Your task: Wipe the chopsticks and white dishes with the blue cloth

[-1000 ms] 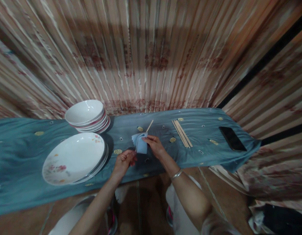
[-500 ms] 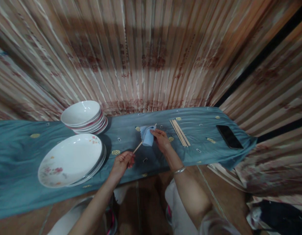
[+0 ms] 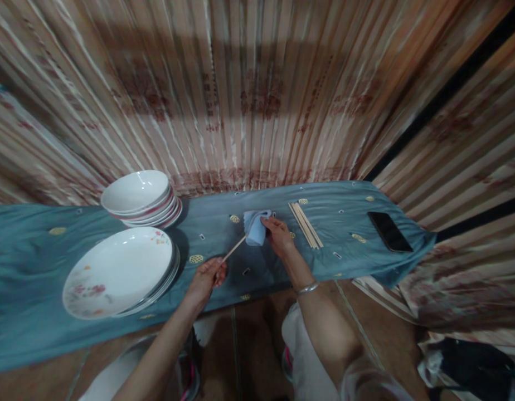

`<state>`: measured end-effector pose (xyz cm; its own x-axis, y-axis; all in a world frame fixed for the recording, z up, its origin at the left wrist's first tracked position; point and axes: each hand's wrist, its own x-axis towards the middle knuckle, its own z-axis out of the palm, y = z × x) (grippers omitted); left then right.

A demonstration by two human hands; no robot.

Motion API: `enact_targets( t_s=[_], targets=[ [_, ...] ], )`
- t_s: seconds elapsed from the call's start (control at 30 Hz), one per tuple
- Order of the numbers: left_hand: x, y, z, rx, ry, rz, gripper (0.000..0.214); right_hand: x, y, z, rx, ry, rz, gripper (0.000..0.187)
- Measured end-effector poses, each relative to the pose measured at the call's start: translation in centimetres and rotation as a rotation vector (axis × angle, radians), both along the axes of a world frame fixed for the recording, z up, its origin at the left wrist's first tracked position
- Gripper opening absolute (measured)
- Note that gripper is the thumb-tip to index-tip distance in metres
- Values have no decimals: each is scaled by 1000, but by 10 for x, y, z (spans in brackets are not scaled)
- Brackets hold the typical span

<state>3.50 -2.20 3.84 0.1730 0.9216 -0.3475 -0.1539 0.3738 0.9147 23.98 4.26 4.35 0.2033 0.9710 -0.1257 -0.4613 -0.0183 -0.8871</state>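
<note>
My left hand [image 3: 208,277] is closed around the lower end of a wooden chopstick [image 3: 234,248], which slants up and to the right. A small light-blue cloth [image 3: 254,229] is folded over the chopstick's far end, hiding its tip. My right hand [image 3: 278,233] pinches the cloth from the right, thumb and fingers pressed together. Just right of that hand, several loose chopsticks [image 3: 306,225] lie side by side on the tablecloth.
To the left stands a stack of white plates [image 3: 119,273] with a floral pattern, and behind it a stack of white bowls [image 3: 136,192]. A black phone [image 3: 389,231] lies near the right end of the blue-green tablecloth [image 3: 215,206]. A pleated curtain [image 3: 257,100] hangs behind.
The cloth and my right hand have shifted slightly up and right along the chopstick, whose tip no longer shows beyond the cloth. My left hand has moved slightly left.
</note>
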Motion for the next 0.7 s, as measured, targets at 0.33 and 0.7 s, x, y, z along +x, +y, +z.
enact_targets(
  t_s=[0.33,0.7],
  targets=[
    [1,-1,3,-21,-18,17,37,-7,-4,3,-28,104,27,27],
    [0,-2,2,-44,-43,48,37,-7,-5,3,-26,93,37,29]
  ],
)
